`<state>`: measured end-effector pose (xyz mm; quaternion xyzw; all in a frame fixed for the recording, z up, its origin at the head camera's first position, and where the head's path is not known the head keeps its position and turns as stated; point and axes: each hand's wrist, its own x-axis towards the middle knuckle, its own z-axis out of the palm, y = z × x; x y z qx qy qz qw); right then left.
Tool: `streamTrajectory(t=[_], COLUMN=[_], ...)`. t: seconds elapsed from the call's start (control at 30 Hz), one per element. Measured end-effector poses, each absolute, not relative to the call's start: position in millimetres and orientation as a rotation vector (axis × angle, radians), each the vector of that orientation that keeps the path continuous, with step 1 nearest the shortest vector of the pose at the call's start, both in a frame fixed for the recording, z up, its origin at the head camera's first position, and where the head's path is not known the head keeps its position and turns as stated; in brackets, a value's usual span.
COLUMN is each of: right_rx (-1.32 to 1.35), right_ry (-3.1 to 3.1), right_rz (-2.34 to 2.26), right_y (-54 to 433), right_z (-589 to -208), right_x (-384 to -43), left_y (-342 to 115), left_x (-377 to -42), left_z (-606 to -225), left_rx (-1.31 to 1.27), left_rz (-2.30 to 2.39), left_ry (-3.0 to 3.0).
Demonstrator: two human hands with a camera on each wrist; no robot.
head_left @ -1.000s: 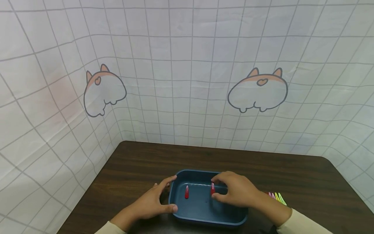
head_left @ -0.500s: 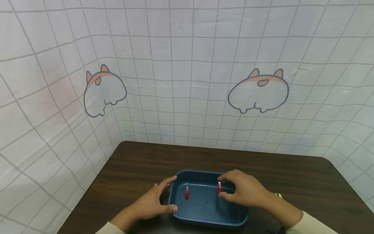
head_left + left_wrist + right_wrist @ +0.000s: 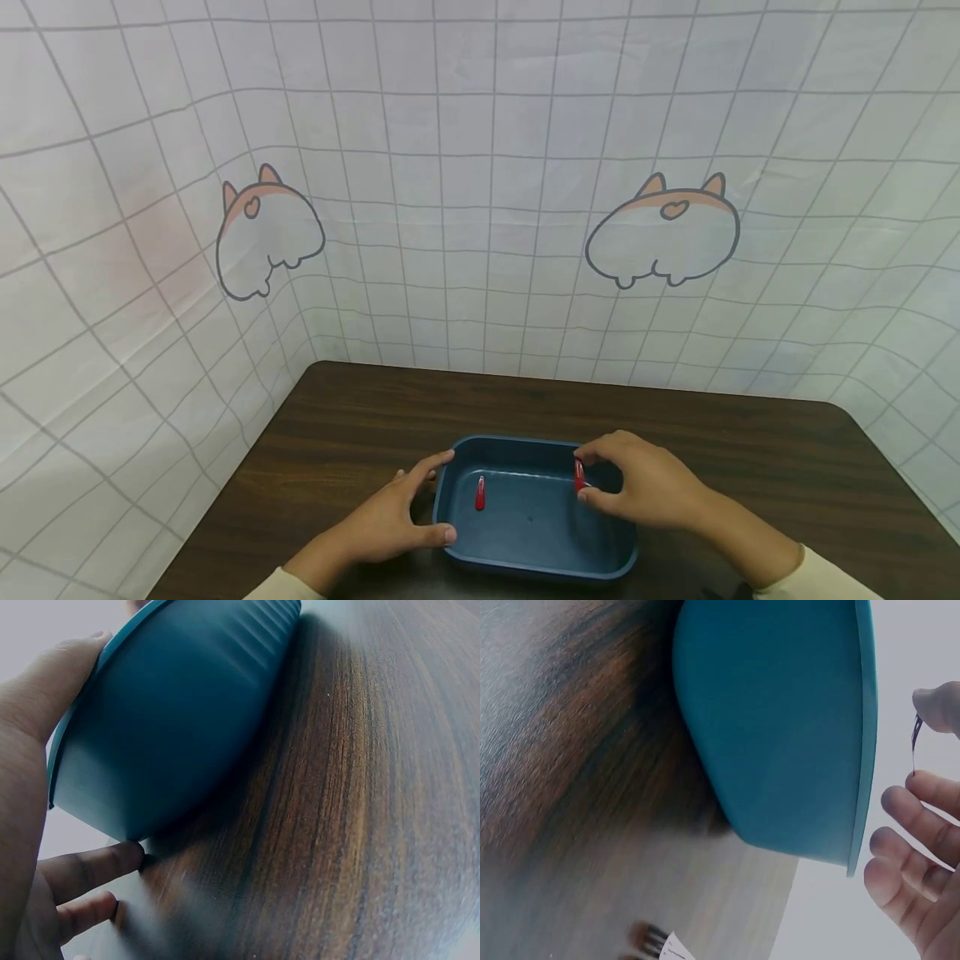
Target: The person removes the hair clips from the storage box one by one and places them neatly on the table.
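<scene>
A blue plastic tray (image 3: 525, 533) stands on the table. One red snap hair clip (image 3: 480, 493) lies in its left half. At the tray's left end is my left hand (image 3: 378, 517), fingers spread. In the left wrist view its thumb touches the rim and a fingertip (image 3: 129, 857) meets the lower corner. Thumb and index finger of my right hand (image 3: 648, 483) pinch another red hair clip (image 3: 579, 476), held over the tray's right end. That clip (image 3: 915, 742) shows edge-on and dark in the right wrist view, between the two fingertips, above the rim.
The dark wooden table (image 3: 360, 408) reaches back to a white gridded curtain (image 3: 480, 250) with cartoon animals. A blurred white and dark striped thing (image 3: 660, 941) sits at the lower edge of the right wrist view.
My right hand has moved rightward across the tray with the pinched clip. Its forearm now hides the colourful clips seen earlier on the table. The left hand and tray have stayed put.
</scene>
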<state>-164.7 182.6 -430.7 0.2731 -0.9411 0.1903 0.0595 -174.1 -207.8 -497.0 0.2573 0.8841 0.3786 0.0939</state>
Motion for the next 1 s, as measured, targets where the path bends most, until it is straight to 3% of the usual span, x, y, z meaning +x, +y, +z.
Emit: streamTrajectory(t=[1.0], right_rx=[0.747], right_ry=[-2.827], right_rz=[0.588], right_y=[236.2], right_z=[-427.6], right_x=[-156.8], left_y=[-207.1], left_x=[-173.2], left_z=[-493.5], left_rx=[0.729], left_rz=[1.1], left_ry=[2.62])
